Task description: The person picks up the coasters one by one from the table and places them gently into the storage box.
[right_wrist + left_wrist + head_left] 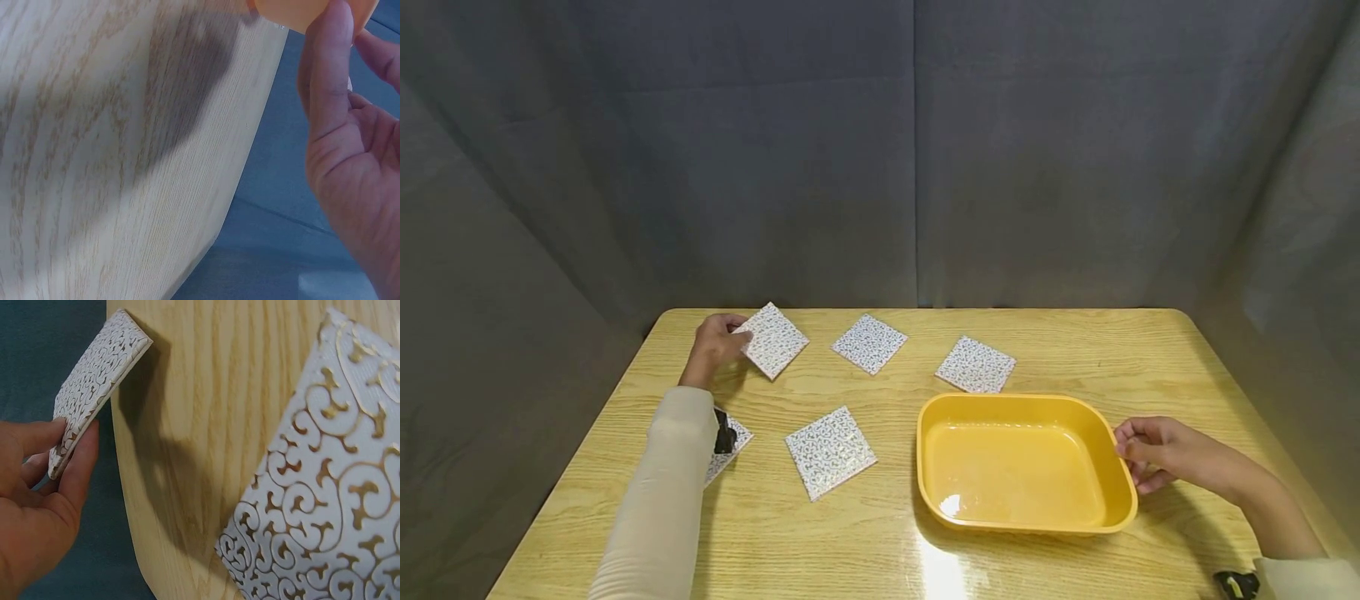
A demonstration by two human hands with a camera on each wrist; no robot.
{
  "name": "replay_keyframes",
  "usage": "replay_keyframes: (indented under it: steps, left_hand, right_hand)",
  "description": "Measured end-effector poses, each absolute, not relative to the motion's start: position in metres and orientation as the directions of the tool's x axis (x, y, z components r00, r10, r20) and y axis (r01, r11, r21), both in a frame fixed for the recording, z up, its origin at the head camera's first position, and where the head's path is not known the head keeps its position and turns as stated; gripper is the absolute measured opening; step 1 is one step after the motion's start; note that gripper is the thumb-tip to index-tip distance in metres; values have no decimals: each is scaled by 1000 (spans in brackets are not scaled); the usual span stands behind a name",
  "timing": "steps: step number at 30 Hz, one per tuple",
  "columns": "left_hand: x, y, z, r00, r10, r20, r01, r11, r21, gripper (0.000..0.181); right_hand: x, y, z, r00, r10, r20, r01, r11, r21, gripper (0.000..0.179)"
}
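A flat white square with gold scroll patterning [771, 340] is pinched at one edge by my left hand [718, 342], raised and tilted above the table's back left. The left wrist view shows the thumb on one face of this held square [100, 375] and fingers behind it. Under my left forearm lies another such square [730, 446], partly covered by the sleeve and wrist strap. My right hand [1165, 454] grips the right rim of a yellow rectangular plastic tub [1026, 527], whose inside is bare. In the right wrist view, a bit of the tub [294, 12] shows beside the fingers.
More patterned squares lie flat: one at the back middle [869, 342], another behind the tub [976, 365], and one left of the tub [831, 452]. They rest on a light wooden table [850, 550]. Dark grey curtains [775, 167] surround its back and sides.
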State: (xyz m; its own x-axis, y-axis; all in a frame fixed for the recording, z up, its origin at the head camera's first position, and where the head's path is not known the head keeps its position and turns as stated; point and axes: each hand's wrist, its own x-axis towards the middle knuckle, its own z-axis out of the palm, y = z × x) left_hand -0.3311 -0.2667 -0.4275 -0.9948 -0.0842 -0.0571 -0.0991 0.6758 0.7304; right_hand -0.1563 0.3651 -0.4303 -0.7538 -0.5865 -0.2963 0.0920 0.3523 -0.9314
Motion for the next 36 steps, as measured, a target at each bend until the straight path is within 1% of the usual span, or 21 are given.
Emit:
replay_keyframes:
  steps: [8, 13, 18, 22, 29, 36]
  left_hand:
    - [-330, -260, -422, -998, -14, -67, -63, 563, 824, 39]
    - [-329, -250, -415, -994, 23, -105, -77, 533, 842, 41]
    - [-330, -238, -408, -990, 42, -134, -94, 505, 858, 40]
    - [-329, -227, -403, -989, 86, -119, -62, 490, 870, 40]
    - [-327, -206, -394, -979, 175, -104, -21, 419, 908, 39]
    - [-322, -186, -386, -966, 245, -87, 15, 387, 922, 38]
  right_hand:
    - [-156, 365, -430, -761, -578, -295, 80, 368, -926, 22]
    - [-156, 365, -430, -766, -568, -302, 82, 380, -921, 23]
    - [-156, 366, -430, -760, -584, -284, 64, 368, -928, 23]
    - [-156, 366, -430, -756, -591, -281, 66, 358, -931, 23]
    - [-156, 365, -431, -774, -568, -279, 75, 355, -932, 24]
    - [-156, 364, -431, -781, -561, -272, 76, 347, -935, 25]
